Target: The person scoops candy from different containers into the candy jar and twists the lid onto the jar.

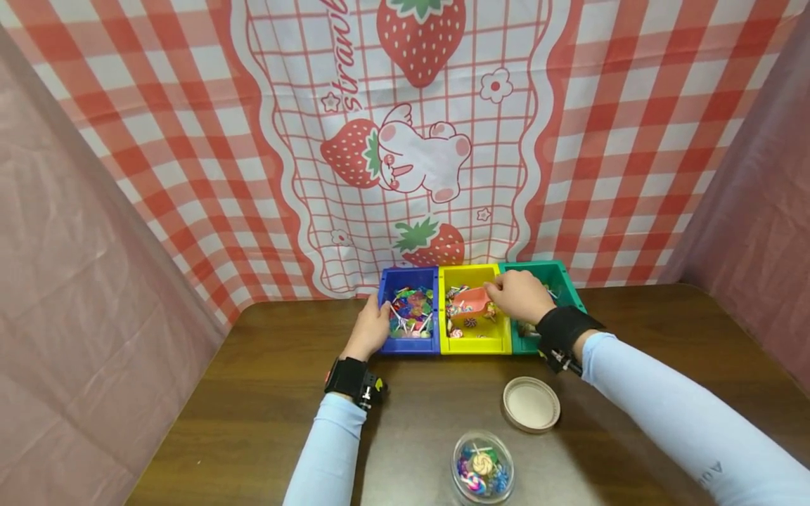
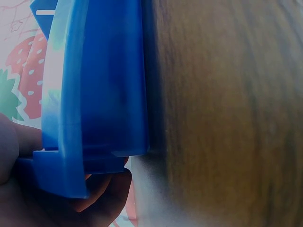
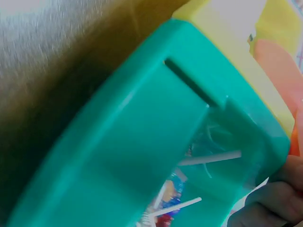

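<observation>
My left hand (image 1: 368, 329) grips the left side wall of the blue bin (image 1: 408, 346). In the left wrist view, its fingers (image 2: 116, 194) curl around the bin's (image 2: 113, 85) edge. Small colourful candy-like pieces and white sticks fill that bin. My right hand (image 1: 524, 296) holds a coral-pink scoop (image 1: 470, 301) inside the yellow bin (image 1: 477, 347), among swirled candy pieces, with a few in the scoop. In the right wrist view, the scoop (image 3: 279, 66) shows only partly, past the green bin (image 3: 118, 137), and curled fingers (image 3: 265, 203) appear at the edge.
Nearer on the brown wooden table (image 1: 272, 393) stands an uncovered clear jar (image 1: 457, 485) with candy pieces inside. A round pale lid (image 1: 531, 405) lies behind it to the right. The three bins stand in a row before a strawberry-print cloth (image 1: 304, 91).
</observation>
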Motion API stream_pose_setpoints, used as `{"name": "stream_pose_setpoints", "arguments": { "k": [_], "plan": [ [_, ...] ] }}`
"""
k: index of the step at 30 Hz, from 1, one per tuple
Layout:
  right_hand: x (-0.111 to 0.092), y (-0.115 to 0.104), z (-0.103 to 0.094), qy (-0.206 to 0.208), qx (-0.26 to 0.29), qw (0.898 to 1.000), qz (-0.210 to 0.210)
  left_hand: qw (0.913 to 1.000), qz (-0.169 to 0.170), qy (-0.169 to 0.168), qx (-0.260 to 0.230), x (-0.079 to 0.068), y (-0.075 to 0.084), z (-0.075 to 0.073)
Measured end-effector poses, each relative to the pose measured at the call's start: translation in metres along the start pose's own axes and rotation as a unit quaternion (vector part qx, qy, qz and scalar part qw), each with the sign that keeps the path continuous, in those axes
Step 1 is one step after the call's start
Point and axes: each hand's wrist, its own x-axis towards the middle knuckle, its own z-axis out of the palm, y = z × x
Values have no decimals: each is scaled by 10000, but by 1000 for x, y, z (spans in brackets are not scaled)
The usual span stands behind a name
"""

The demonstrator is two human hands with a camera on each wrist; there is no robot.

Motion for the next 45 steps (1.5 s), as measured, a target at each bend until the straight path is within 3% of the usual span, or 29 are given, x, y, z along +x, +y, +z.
{"name": "stream_pose_setpoints", "arguments": {
  "k": [12,16,22,33,45],
  "plan": [
    [-8,16,0,-161,1193,9920,372,10000,-33,10,-41,0,-1,1],
    [-15,18,-3,-162,1540,9876,276,10000,5,24,-62,0,0,1],
    [-31,15,-14,-221,1854,9823,-135,10000,20,-24,-47,1,-1,1],
    [-80,2,-19,-601,1639,9798,-975,9999,-73,-38,-80,-1,0,1],
    [-126,-13,-20,-1437,1780,9492,-2160,10000,-20,-50,-43,1,-1,0]
  ]
}}
